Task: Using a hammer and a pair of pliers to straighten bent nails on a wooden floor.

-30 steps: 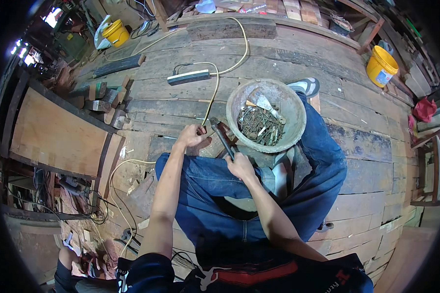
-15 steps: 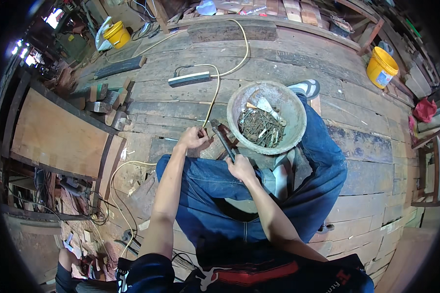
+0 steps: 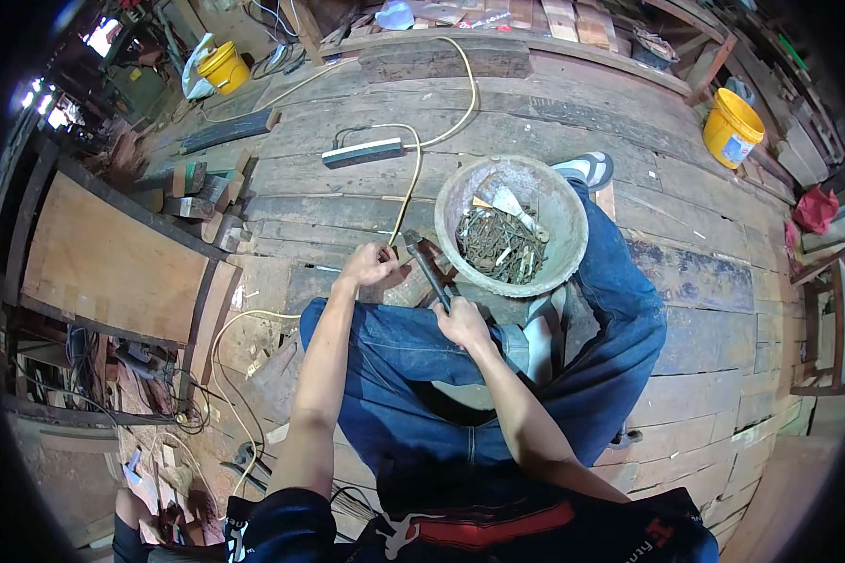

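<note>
One hammer [image 3: 431,272] sits in the right hand [image 3: 463,323], fingers closed around its handle; its long axis runs forward and leftward from them, the head just right of the left hand [image 3: 372,266], whose fingers bunch narrowly; whether they pinch something, I cannot tell.

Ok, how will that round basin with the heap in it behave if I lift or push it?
The basin looks rigid, its rim holding a round shape. The heap of nail-like pieces probably makes it heavy. They appear loose, so they'd likely slide if it tilts.
</note>
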Action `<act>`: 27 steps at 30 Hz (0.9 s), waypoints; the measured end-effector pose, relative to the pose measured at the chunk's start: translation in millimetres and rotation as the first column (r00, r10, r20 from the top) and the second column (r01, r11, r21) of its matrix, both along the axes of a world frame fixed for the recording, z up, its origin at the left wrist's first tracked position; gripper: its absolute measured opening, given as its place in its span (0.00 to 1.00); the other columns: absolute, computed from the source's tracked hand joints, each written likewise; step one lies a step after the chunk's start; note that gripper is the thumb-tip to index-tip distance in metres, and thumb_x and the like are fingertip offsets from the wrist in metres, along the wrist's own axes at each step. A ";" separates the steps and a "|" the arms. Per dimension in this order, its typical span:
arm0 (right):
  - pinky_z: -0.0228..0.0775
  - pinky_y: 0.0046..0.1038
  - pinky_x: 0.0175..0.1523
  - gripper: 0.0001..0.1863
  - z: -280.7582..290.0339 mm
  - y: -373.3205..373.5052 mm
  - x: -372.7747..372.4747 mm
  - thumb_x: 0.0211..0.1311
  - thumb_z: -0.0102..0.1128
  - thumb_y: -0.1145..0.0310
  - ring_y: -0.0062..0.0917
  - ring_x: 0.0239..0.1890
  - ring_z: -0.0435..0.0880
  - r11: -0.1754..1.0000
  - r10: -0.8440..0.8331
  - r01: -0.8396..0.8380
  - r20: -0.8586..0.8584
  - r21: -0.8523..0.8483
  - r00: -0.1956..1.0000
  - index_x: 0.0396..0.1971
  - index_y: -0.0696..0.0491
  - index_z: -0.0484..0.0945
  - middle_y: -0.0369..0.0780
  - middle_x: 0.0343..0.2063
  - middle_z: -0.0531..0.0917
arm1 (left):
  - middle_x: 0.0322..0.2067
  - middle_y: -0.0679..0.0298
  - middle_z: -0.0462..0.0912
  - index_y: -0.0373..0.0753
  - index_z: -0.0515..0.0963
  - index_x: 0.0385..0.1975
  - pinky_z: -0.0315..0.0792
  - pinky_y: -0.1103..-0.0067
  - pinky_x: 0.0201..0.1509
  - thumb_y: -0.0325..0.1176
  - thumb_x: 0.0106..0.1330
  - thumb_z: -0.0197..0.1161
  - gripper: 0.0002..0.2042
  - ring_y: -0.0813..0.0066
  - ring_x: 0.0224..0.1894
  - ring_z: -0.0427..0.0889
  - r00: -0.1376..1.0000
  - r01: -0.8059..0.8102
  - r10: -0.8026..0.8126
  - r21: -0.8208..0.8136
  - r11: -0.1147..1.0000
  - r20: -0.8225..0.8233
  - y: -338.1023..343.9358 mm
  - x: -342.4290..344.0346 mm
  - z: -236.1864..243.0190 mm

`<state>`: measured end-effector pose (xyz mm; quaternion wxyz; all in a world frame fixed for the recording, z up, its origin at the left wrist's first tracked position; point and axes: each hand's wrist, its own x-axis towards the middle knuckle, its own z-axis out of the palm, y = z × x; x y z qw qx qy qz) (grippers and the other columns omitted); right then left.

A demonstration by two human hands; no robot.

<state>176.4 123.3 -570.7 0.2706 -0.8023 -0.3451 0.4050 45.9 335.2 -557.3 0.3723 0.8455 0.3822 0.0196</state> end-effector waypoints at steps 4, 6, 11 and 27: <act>0.73 0.47 0.50 0.27 5.7 0.4 -0.3 0.62 0.52 0.52 0.55 0.41 0.81 1.000 -0.005 0.005 -0.008 0.003 1.000 0.34 0.66 0.80 0.63 0.32 0.81 | 0.31 0.53 0.85 0.34 0.81 0.33 0.76 0.71 0.43 0.33 0.47 0.62 0.14 0.61 0.36 0.84 1.000 -0.025 0.025 -0.017 1.000 0.013 3.7 -2.5 -3.9; 0.73 0.47 0.49 0.27 4.9 0.2 -0.3 0.62 0.52 0.52 0.55 0.41 0.81 1.000 -0.007 0.007 -0.005 0.002 1.000 0.34 0.66 0.80 0.63 0.32 0.81 | 0.32 0.53 0.85 0.34 0.81 0.35 0.76 0.71 0.44 0.32 0.47 0.61 0.15 0.61 0.37 0.84 1.000 0.003 -0.003 -0.006 1.000 0.024 6.9 -4.2 -10.0; 0.74 0.47 0.49 0.27 -2.2 0.0 0.1 0.62 0.53 0.52 0.55 0.40 0.81 0.999 0.002 -0.002 -0.001 -0.039 1.000 0.33 0.66 0.80 0.62 0.31 0.81 | 0.32 0.54 0.85 0.34 0.81 0.36 0.76 0.70 0.44 0.31 0.46 0.61 0.15 0.61 0.38 0.85 0.999 0.032 -0.032 -0.007 0.999 0.028 11.9 -5.9 -19.2; 0.72 0.36 0.18 0.25 -18.3 -0.5 -1.8 0.64 0.51 0.57 0.36 0.11 0.79 0.985 -0.002 -0.019 0.121 0.172 0.993 0.22 0.68 0.75 0.49 0.10 0.77 | 0.32 0.44 0.80 0.33 0.76 0.24 0.73 0.64 0.46 0.37 0.41 0.64 0.14 0.47 0.41 0.80 0.997 -0.049 0.054 0.105 0.993 -0.047 7.3 -2.9 -6.5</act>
